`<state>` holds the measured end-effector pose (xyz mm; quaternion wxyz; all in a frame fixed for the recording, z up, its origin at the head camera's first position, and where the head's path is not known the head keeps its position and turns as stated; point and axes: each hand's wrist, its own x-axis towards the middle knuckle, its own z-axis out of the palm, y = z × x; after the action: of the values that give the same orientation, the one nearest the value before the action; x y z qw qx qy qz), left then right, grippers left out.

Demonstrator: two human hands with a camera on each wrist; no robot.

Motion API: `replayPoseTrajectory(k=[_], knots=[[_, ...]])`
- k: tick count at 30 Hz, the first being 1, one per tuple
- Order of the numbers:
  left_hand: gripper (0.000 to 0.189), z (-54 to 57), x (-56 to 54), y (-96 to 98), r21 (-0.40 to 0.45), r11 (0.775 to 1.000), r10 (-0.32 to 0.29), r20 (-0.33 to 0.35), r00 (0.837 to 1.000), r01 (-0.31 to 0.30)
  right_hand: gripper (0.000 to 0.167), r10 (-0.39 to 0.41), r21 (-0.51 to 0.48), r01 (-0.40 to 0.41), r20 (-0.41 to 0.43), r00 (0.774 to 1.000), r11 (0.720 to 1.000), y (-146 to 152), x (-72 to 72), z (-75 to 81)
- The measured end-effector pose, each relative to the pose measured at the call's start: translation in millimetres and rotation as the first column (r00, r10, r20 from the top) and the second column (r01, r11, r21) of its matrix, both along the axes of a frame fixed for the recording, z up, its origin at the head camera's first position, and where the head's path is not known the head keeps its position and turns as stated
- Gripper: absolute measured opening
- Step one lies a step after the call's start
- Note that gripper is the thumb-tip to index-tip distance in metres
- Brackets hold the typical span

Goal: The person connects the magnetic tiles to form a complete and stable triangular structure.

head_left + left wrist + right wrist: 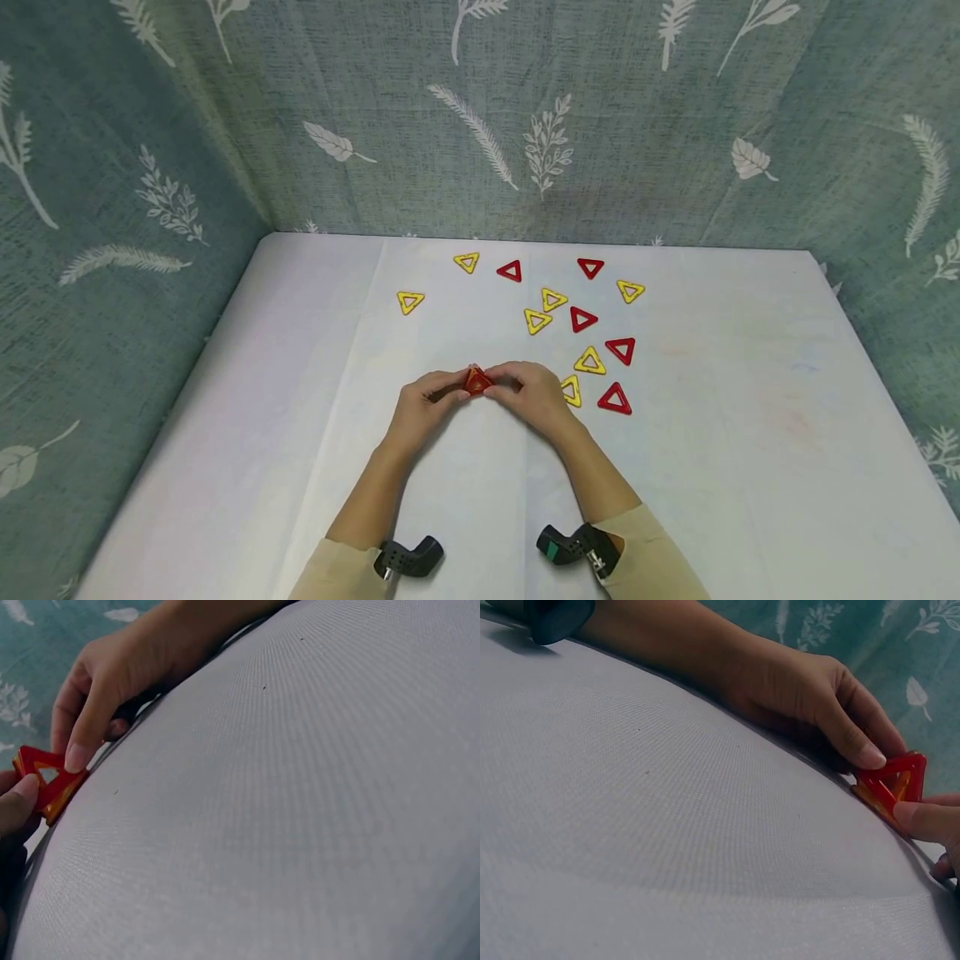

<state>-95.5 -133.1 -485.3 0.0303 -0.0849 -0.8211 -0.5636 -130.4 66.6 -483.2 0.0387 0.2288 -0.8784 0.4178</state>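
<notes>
Between my two hands, low at the tabletop, is a small pyramid-like piece of joined triangular tiles, red in front with orange-yellow along its edges. My left hand pinches its left side between thumb and fingers. On the other side my right hand pinches it as well. In the left wrist view the red triangle has an open middle, with the right thumb on its upper corner. Seen from the right wrist, the red frame has an orange-yellow tile behind and beneath it. The far faces are hidden.
Loose triangular tiles lie flat on the white tabletop beyond and to the right of the hands. Several are yellow, one of them close beside the right hand; several are red. A leaf-patterned green cloth stands behind the table.
</notes>
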Motion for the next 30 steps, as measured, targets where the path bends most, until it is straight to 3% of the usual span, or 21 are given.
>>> replayPoseTrajectory(k=[9,15,17,21,24,28,30], knots=[[0.033,-2.2,-1.2,-0.1,-0.065,0.998,0.011,-0.075,0.997,-0.016,0.024,0.013,-0.001,-0.013,-0.003,1.000,1.000,0.4,-0.5,0.7],[0.033,-2.8,-0.2,2.2,-0.156,0.986,0.026,-0.192,0.981,-0.056,0.024,0.008,-0.005,-0.008,-0.001,1.000,1.000,0.1,-0.3,0.2],[0.033,-2.9,0.2,4.1,-0.230,0.969,0.029,-0.260,0.965,-0.091,0.024,-0.001,-0.006,0.001,-0.007,1.000,1.000,0.1,0.2,0.3],[0.034,-4.4,1.0,8.0,-0.391,0.898,0.031,-0.398,0.917,-0.200,0.023,-0.029,0.015,0.030,-0.046,0.999,0.999,-0.3,2.8,0.8],[0.032,-5.4,1.8,10.0,-0.436,0.858,0.047,-0.460,0.887,-0.272,0.021,-0.050,0.034,0.054,-0.106,0.993,0.998,-0.8,5.0,0.6],[0.029,-5.1,3.1,10.8,-0.437,0.835,0.102,-0.472,0.876,-0.333,0.019,-0.060,0.053,0.075,-0.241,0.969,0.996,-3.8,5.8,-2.1],[0.028,-5.0,3.2,10.4,-0.449,0.822,0.124,-0.460,0.879,-0.350,0.019,-0.074,0.075,0.100,-0.296,0.952,0.992,-7.3,5.9,-3.6]])
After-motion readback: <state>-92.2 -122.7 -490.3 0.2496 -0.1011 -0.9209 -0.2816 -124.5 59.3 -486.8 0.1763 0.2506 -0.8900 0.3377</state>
